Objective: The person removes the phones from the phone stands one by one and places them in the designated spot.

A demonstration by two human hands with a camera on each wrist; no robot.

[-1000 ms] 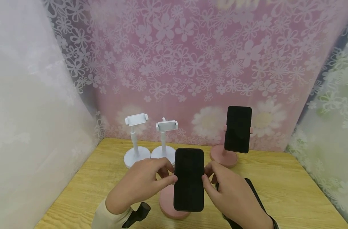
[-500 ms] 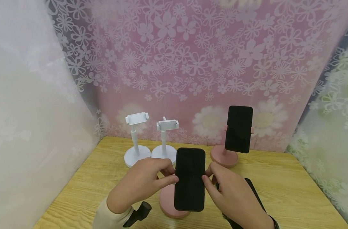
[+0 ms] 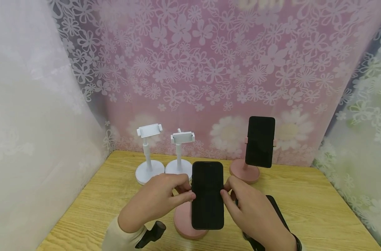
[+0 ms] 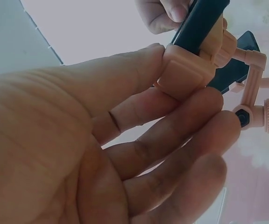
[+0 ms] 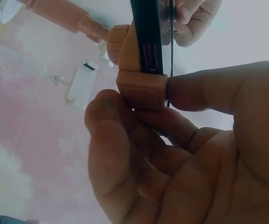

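A black phone [image 3: 207, 195] stands nearly upright in the pink phone stand, its dark screen toward me. The stand's round base [image 3: 183, 221] shows behind the phone's lower left. My left hand [image 3: 159, 197] pinches the left clamp end [image 4: 183, 74] between thumb and index finger, the other fingers loosely bent. On the opposite side, my right hand [image 3: 253, 209] pinches the right clamp end [image 5: 141, 92] the same way. The left wrist view shows the phone's edge seated in the clamp. Most of the stand's arm is hidden behind the phone in the head view.
Two white phone stands [image 3: 149, 170] stand at the back left. A second pink stand [image 3: 244, 171] at the back right carries another black phone [image 3: 260, 141]. Partly under my right forearm lies a black flat device [image 3: 277, 211]. Patterned curtains enclose the wooden table [image 3: 319, 209].
The phone's lower edge has risen very slightly in the head view. Both hands keep their hold on the clamp ends, almost still.
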